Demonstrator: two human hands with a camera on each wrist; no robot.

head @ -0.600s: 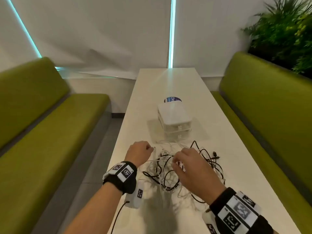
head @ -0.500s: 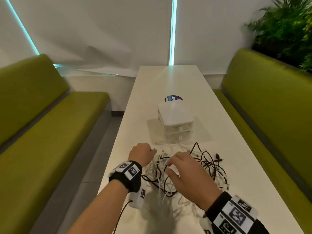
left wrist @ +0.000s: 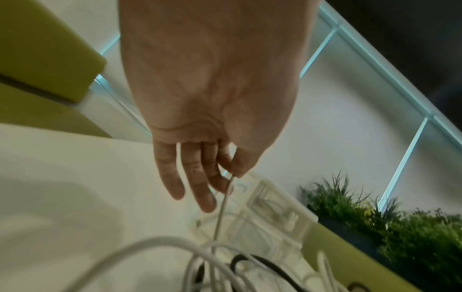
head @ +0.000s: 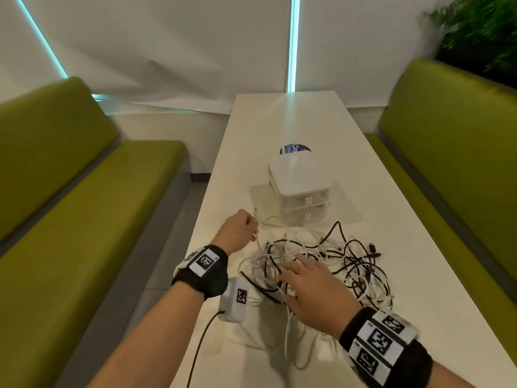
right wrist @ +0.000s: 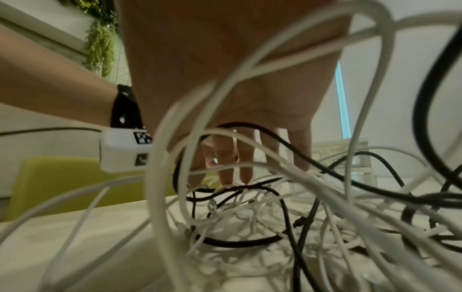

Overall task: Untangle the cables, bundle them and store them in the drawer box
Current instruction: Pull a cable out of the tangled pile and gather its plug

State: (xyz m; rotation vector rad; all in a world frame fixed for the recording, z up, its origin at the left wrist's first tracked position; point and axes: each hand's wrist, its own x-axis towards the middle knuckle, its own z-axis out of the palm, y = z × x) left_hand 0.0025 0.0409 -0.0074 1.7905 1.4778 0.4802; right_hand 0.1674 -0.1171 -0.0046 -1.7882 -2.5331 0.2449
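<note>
Nearest, the right hand (head: 309,292) lies spread, fingers straight, on the heap of tangled cables (head: 321,264) near the table's (head: 419,275) near end, seemingly pinning it. Beyond, by the left edge, the left hand (head: 237,233) pinches one thin white cable (left wrist: 223,205), likely drawing it free. Farther along stands the boxy, translucent plastic drawer box (head: 300,189), drawers closed.
</note>
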